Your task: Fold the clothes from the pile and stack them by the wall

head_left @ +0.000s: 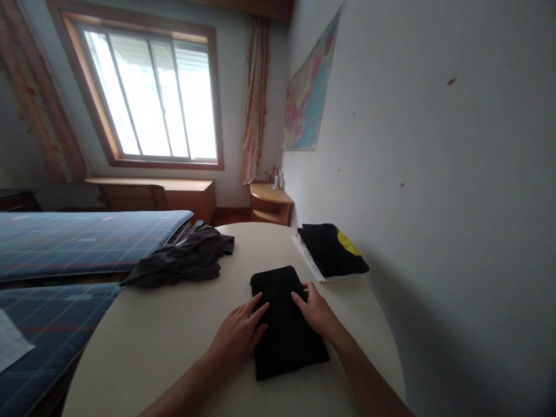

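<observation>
A black cloth folded into a flat rectangle (pixel 289 330) lies on the round cream table (pixel 186 341). My left hand (pixel 241 324) rests at its left edge, the fingers spread and their tips on the fabric. At the upper right edge, my right hand (pixel 319 310) has its thumb on top and its fingers curled at the side, pinching the cloth. The folds inside the bundle are hidden, so I cannot tell what garment it is.
Behind on the right sits a folded stack, a black garment with a yellow print (pixel 332 249) over something white. A crumpled dark grey garment (pixel 186 258) lies at the table's left edge. Plaid mattresses (pixel 87 243) are on the left, and a white wall (pixel 456 231) stands close on the right.
</observation>
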A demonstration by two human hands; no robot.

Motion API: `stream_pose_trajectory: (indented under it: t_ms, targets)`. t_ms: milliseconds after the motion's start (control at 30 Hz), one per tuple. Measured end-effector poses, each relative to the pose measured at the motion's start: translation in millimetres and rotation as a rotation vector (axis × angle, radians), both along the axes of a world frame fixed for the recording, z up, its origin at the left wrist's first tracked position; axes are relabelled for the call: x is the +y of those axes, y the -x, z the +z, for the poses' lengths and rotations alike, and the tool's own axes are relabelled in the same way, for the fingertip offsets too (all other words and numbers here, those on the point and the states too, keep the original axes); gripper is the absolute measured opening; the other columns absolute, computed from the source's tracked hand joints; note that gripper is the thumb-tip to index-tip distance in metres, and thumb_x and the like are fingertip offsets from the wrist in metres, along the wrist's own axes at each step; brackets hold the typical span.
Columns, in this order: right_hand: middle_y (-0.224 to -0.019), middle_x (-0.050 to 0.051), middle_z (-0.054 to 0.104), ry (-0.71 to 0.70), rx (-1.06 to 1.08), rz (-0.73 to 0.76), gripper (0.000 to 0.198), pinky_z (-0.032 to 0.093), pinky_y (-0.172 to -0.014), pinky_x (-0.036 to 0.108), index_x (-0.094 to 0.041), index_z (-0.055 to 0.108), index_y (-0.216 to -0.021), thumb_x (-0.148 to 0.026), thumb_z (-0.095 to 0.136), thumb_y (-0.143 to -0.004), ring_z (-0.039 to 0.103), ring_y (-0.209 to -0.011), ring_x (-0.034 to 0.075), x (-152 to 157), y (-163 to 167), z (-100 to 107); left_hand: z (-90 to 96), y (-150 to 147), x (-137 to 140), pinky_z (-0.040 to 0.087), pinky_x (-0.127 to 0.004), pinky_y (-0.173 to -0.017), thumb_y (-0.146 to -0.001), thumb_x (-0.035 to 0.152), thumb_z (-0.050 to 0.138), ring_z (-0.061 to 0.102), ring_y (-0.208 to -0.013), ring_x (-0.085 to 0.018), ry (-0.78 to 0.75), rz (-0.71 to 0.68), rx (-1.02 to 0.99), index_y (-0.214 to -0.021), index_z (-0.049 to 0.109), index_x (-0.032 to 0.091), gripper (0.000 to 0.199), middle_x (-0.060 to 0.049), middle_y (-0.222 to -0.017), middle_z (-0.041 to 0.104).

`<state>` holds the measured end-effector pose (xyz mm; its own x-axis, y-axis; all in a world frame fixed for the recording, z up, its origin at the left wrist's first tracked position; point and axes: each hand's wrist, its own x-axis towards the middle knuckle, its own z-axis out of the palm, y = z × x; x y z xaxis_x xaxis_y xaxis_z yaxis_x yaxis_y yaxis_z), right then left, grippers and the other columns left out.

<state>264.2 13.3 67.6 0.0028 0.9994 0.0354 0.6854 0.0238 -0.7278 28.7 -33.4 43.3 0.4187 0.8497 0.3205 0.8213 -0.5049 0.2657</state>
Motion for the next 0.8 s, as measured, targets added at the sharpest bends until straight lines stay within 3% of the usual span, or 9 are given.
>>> stream_pose_trajectory:
  t_ms: [100,233,367,567,667,800]
  targets:
    - [-0.109,0.009,0.071,0.007,0.041,0.026,0.029,0.051,-0.086,0.030,-0.019,0.047,-0.117,-0.033,0.052,-0.092,0.069,-0.101,0.021,8,0,-1,-1.1,3,2,0.041,-0.045,-0.111,-0.099,0.035,0.046,0.049,-0.134,-0.026,-0.014,0.018,0.018,-0.144,0.048,0.029,0.046,-0.007,-0.154,0.042]
    - [-0.110,0.009,0.071,-0.107,0.021,0.027,0.033,0.049,-0.090,0.032,-0.019,0.046,-0.119,-0.029,0.054,-0.090,0.068,-0.102,0.021,27,-7,14,-3.9,9,7,0.032,-0.051,-0.116,-0.101,0.044,0.039,0.039,-0.142,-0.029,0.039,0.136,0.075,-0.148,0.044,0.026,0.051,-0.009,-0.154,0.042]
    - [-0.110,0.008,0.071,-0.172,-0.042,0.058,0.043,0.048,-0.093,0.034,-0.021,0.044,-0.130,-0.027,0.055,-0.090,0.069,-0.102,0.022,54,-15,48,-7.8,15,12,0.028,-0.053,-0.117,-0.100,0.045,0.038,0.033,-0.145,-0.030,0.109,0.181,0.095,-0.147,0.046,0.023,0.052,-0.010,-0.155,0.039]
    - [-0.122,0.015,0.067,-0.305,-0.238,0.015,0.048,0.046,-0.098,0.037,-0.017,0.047,-0.135,-0.026,0.060,-0.090,0.062,-0.117,0.027,101,-24,103,-6.4,17,14,0.026,-0.053,-0.119,-0.099,0.045,0.039,0.029,-0.147,-0.029,0.169,0.163,0.124,-0.148,0.044,0.025,0.053,-0.009,-0.158,0.033]
    - [-0.113,0.012,0.070,-0.339,-0.237,0.050,0.047,0.047,-0.096,0.035,-0.017,0.049,-0.134,-0.025,0.062,-0.089,0.066,-0.106,0.023,127,-33,129,-6.6,18,14,0.026,-0.053,-0.119,-0.099,0.046,0.039,0.028,-0.147,-0.030,0.188,0.158,0.129,-0.148,0.044,0.026,0.053,-0.008,-0.158,0.033]
    - [-0.107,0.010,0.072,-0.313,-0.065,0.066,0.049,0.053,-0.086,0.033,-0.017,0.048,-0.135,-0.025,0.062,-0.089,0.069,-0.090,0.018,161,-60,159,-13.0,20,15,0.027,-0.053,-0.119,-0.099,0.047,0.038,0.029,-0.147,-0.029,0.166,0.150,0.118,-0.149,0.043,0.027,0.054,-0.007,-0.158,0.032]
